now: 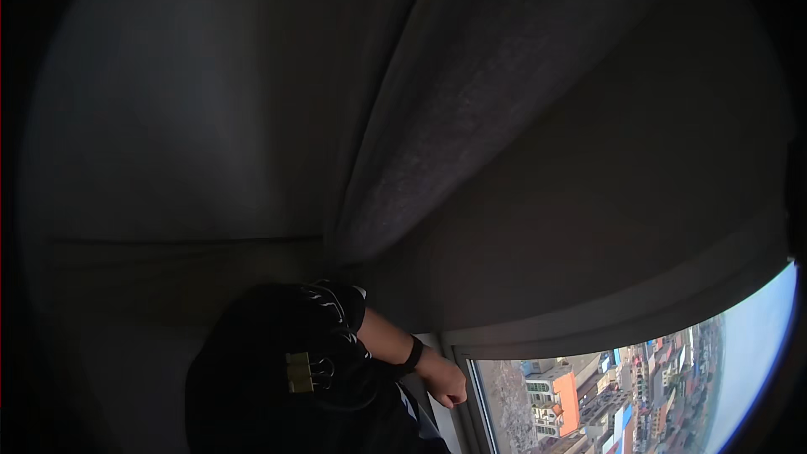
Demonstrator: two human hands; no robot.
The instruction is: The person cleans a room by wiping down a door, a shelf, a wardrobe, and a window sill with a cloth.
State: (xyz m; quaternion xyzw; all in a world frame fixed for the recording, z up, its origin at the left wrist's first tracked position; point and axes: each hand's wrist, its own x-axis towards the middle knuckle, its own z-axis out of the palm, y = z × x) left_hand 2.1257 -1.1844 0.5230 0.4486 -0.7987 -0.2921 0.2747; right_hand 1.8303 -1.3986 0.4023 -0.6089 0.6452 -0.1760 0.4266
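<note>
My right hand (445, 382) is low in the view, right of centre, beside the pale window frame (481, 408). Its fingers are curled in, and whatever they may hold is hidden. A black band (411, 355) circles the wrist. The forearm comes out of a black sleeve (336, 307) with white marks. On the black clothing sits a gold-coloured binder clip (299, 372) with wire handles. My left hand is out of view.
A thick grey fold of cloth (471, 109) runs down from the upper right toward the middle. Dark fabric-like surfaces surround it. Through the window at lower right, a sideways city shows, with an orange-and-white building (565, 403) and blue sky (761, 336).
</note>
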